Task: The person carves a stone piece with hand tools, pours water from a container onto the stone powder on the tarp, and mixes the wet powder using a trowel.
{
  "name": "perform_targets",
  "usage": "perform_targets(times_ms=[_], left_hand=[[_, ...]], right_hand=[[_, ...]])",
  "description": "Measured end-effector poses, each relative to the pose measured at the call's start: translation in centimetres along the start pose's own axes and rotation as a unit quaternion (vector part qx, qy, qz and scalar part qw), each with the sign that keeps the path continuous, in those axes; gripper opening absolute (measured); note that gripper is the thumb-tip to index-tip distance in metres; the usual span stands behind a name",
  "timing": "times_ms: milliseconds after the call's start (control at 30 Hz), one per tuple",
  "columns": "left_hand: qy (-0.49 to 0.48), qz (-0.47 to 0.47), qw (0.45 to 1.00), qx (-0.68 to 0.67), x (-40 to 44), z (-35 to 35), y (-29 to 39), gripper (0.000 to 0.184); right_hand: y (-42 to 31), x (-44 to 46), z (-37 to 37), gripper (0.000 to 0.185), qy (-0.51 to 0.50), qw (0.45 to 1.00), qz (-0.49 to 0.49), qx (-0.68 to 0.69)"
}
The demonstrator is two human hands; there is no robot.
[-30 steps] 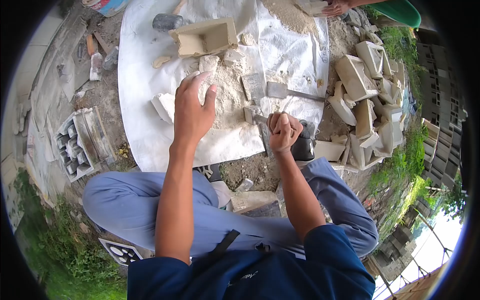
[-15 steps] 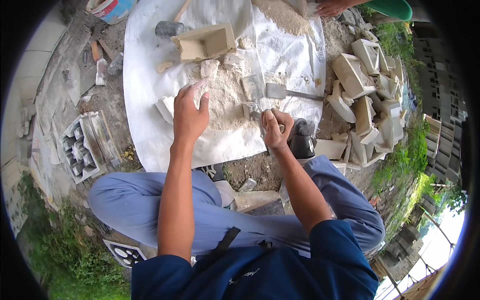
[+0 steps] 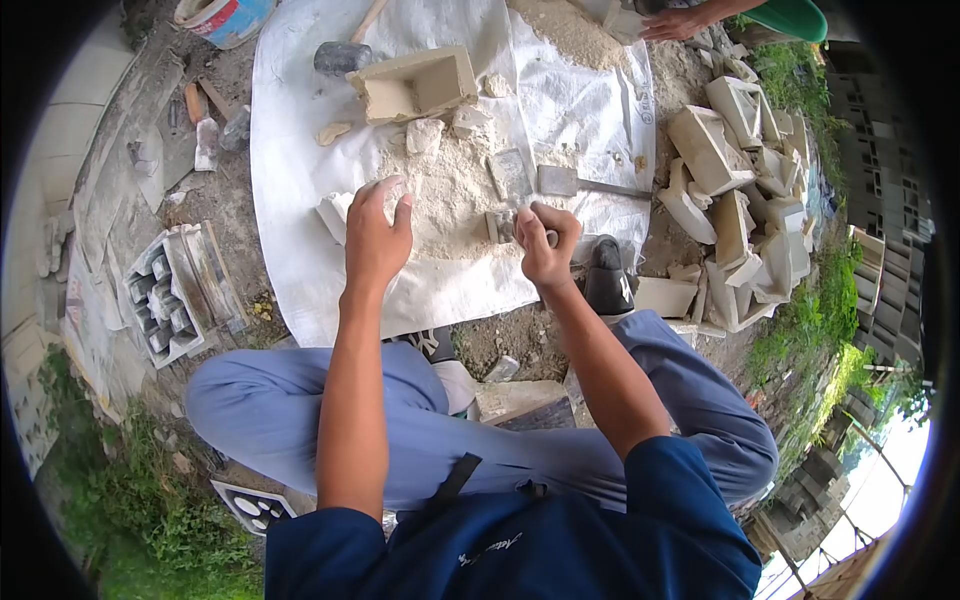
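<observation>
My right hand (image 3: 549,245) is closed around the handle of a short hammer (image 3: 498,227), whose squarish head rests low over the pale rubble. My left hand (image 3: 378,228) is open, thumb apart from the fingers, at the left edge of the crushed pale powder (image 3: 445,205). Beside it lies a pale broken block (image 3: 335,217), partly hidden by the hand; whether they touch I cannot tell. A flat grey plate (image 3: 510,174) lies just beyond the hammer head. Larger pale chunks (image 3: 424,136) sit at the far side of the powder.
The white sheet (image 3: 295,180) also carries a hollow pale block (image 3: 418,84), a dark-headed mallet (image 3: 341,58) and a long-handled hammer (image 3: 558,181). Broken blocks (image 3: 712,150) are heaped at right. A mould (image 3: 163,298) stands left. Another person's hand (image 3: 672,23) is at top right.
My right hand has shifted slightly up and left with the hammer, and its handle end now shows. My left hand has moved a little left, lower against the sheet.
</observation>
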State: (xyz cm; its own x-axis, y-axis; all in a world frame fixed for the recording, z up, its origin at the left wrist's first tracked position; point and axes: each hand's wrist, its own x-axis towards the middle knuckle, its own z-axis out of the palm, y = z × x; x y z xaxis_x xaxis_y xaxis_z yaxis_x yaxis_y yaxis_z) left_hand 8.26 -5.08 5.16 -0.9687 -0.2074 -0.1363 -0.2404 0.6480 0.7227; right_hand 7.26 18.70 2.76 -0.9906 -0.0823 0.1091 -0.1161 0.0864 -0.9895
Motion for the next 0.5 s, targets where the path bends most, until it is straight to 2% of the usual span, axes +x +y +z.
perform_targets(times_ms=[33,100,133,200,300,333,367,433,500], left_hand=[[-0.007,-0.002,1.0,-0.001,-0.8,0.1,0.1,0.033],[-0.003,0.006,1.0,0.002,-0.2,0.0,-0.1,0.033],[0.006,0.028,1.0,0.003,-0.4,0.0,-0.7,0.033],[0.004,0.01,1.0,-0.001,-1.0,-0.5,-1.2,0.033],[0.009,0.004,1.0,-0.009,-0.5,-1.0,-0.9,0.033],[0.011,-0.003,1.0,-0.008,-0.6,-1.0,-1.1,0.033],[0.013,-0.009,1.0,-0.008,-0.5,-1.0,-1.2,0.033],[0.024,0.0,1.0,-0.01,0.1,-0.9,-1.6,0.033],[0.009,-0.001,1.0,-0.012,-1.1,-0.6,-1.9,0.033]], right_hand=[[-0.9,1.0,0.6,0.046,0.039,0.994,0.035,0.099],[-4.4,1.2,0.4,0.046,0.043,0.994,0.031,0.099],[-6.2,0.9,-0.1,0.047,0.018,0.997,0.003,0.076],[-9.3,-0.2,-0.2,0.047,0.0,0.997,-0.044,0.059],[-5.7,-1.6,0.2,0.047,0.013,0.997,-0.061,0.05],[-2.6,-2.0,0.1,0.046,-0.013,0.998,-0.049,-0.023],[0.4,-2.4,0.4,0.047,-0.003,0.996,-0.078,-0.042],[0.4,-0.4,1.3,0.043,-0.012,0.998,-0.003,0.059],[-0.5,0.8,1.2,0.037,-0.023,0.997,0.053,0.051]])
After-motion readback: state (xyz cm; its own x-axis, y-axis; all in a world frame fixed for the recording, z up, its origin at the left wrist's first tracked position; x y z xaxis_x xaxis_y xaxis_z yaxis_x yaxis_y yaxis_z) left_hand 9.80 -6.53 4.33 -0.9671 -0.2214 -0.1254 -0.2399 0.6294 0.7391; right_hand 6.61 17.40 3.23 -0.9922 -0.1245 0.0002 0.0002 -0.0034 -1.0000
